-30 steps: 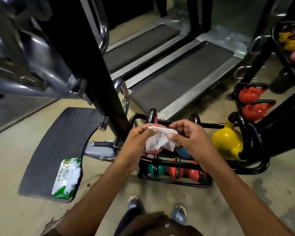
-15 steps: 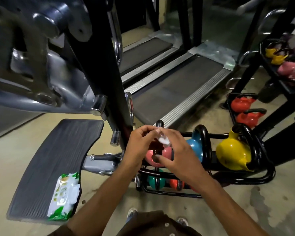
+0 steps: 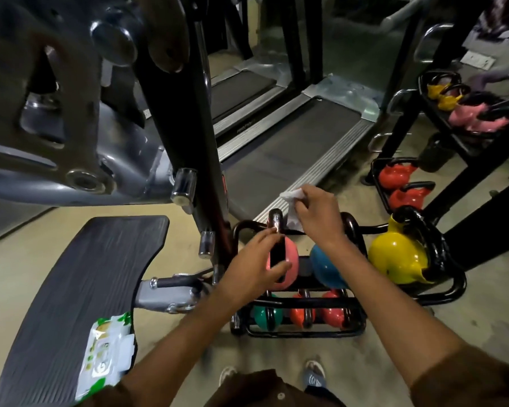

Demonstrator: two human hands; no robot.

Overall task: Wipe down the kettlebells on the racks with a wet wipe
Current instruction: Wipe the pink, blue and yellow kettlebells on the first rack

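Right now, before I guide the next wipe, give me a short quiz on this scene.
1. True or false: the right hand pinches the wipe.
2. The left hand grips which one? A pink kettlebell; B green; C red.
3. What colour is the one between the pink and the yellow kettlebell?

Key: 1 true; 2 A; 3 blue, the blue kettlebell.

No lettering readable; print on the wipes pack [image 3: 109, 356] and treadmill [image 3: 244, 95] too blurred.
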